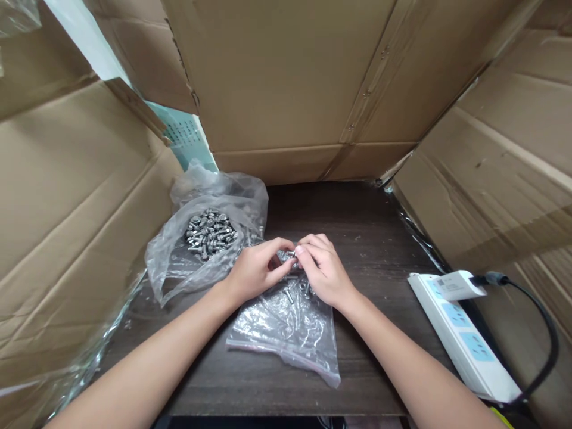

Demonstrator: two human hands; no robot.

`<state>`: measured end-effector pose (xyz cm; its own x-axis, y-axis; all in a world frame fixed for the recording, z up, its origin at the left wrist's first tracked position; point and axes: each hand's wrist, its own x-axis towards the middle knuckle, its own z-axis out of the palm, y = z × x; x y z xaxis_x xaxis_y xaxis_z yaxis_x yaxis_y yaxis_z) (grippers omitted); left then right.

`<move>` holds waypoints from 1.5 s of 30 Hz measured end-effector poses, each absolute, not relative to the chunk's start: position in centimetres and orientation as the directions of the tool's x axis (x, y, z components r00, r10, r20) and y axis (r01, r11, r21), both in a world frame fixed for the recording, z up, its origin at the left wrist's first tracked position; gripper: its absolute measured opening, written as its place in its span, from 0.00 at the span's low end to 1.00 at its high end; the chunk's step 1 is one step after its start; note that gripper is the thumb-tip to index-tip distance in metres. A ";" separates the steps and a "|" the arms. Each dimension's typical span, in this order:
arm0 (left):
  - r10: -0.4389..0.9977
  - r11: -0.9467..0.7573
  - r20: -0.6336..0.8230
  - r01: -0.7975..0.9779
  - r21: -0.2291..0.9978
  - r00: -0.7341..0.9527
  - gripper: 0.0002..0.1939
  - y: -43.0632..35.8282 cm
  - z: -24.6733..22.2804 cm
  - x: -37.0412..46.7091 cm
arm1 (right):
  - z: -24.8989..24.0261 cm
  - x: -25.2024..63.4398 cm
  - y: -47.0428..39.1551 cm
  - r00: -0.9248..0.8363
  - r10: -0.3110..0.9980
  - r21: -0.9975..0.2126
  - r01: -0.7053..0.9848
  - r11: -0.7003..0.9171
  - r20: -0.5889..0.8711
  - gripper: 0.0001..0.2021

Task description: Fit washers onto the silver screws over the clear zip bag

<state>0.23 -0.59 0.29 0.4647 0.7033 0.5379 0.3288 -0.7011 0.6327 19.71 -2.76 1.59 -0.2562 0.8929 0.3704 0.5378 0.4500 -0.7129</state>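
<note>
My left hand (255, 269) and my right hand (327, 271) meet over a clear zip bag (286, 333) lying flat on the dark table. Between their fingertips is a small shiny metal fastener (294, 255), mostly covered, so I cannot tell whether it is a bolt, a nut or both. Thumb and fingers of each hand are closed in a pinch on it. Just below, a loose bolt (289, 296) lies on the zip bag, with more small metal pieces (305, 287) beside the right palm. To the left, an open plastic bag (167, 253) holds a heap of bolts (210, 233).
Cardboard walls (290, 77) close in the dark wooden table (370, 238) at the back and both sides. At the right stands a white power strip (465, 345) with a white adapter (460, 286) and a black cable (552, 333). A printed green sheet (185, 137) shows behind the bags.
</note>
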 end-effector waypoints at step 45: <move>0.742 -0.655 0.498 0.328 0.681 0.450 0.12 -0.3 0.0 -0.3 | 1.7 19.6 -2.7 -0.288 0.879 -0.691 0.542 0.478 0.381 0.12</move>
